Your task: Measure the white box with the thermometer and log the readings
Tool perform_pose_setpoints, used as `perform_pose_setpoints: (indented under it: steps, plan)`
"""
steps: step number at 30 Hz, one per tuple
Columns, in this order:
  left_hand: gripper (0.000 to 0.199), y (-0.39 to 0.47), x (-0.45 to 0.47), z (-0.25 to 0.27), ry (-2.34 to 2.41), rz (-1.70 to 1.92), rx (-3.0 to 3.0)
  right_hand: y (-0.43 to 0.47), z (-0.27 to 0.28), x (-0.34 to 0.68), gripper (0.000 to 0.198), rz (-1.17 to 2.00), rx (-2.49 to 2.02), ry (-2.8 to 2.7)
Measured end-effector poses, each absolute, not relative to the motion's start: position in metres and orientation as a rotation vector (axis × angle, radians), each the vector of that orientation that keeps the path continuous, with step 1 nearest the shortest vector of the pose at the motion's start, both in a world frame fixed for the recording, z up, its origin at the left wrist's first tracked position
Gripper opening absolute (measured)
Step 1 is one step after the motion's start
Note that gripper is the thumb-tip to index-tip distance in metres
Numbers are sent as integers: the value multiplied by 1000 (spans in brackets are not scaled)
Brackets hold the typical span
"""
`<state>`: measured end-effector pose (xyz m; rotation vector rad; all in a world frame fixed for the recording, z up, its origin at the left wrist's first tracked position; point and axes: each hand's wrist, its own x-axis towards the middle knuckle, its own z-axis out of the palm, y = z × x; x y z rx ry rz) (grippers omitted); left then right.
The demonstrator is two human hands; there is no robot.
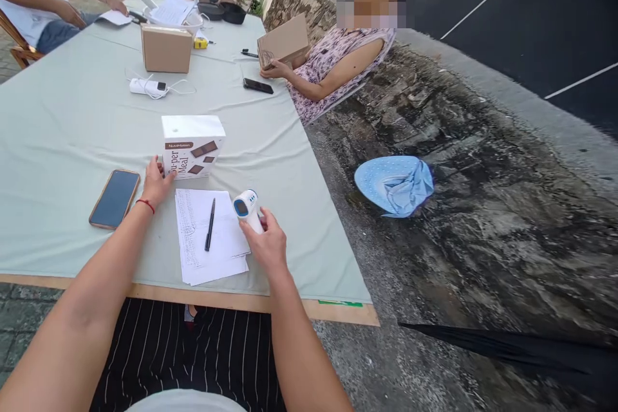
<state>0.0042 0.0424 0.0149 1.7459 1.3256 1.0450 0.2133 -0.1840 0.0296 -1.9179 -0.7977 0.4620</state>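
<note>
My right hand (267,241) is wrapped around the handle of a white infrared thermometer (247,204) with a dark screen and blue trim. My left hand (158,181) grips the lower left corner of a white box (194,145) printed with brown bars, thumb at its front and fingers along the side. Between my forearms lie several sheets of printed paper (193,264), with a black pen (210,224) on top. A smartphone (114,198) in an orange-brown case rests to the left of my left hand.
Farther along the cloth-covered table (72,141) are a brown cardboard box (167,49), a white power strip (145,86) with a cable, and another phone (258,85). A person at right holds a carton (284,42). Two others sit beyond. A blue hat (396,185) lies beside the table.
</note>
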Motion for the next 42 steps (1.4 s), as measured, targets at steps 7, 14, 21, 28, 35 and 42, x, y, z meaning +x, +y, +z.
perform_pose_setpoints:
  steps: [7,14,21,28,35,42]
  plan:
    - [35,-41,-21,29,1268,914,2219,-191,2,244,44,86,-2282,-1208]
    - [26,-104,-19,17,1317,730,2415,-151,27,177,33,436,-2182,-1430]
    - [47,-108,-14,23,1283,499,2605,-138,21,176,39,609,-1899,-1369]
    - [56,-108,-14,22,1231,453,2578,-171,11,182,39,811,-1179,-959]
    - [33,-110,-13,25,1242,435,2577,-170,5,158,41,884,-1240,-939]
    - [29,-112,-11,27,1262,445,2568,-172,4,146,16,774,-1515,-1012]
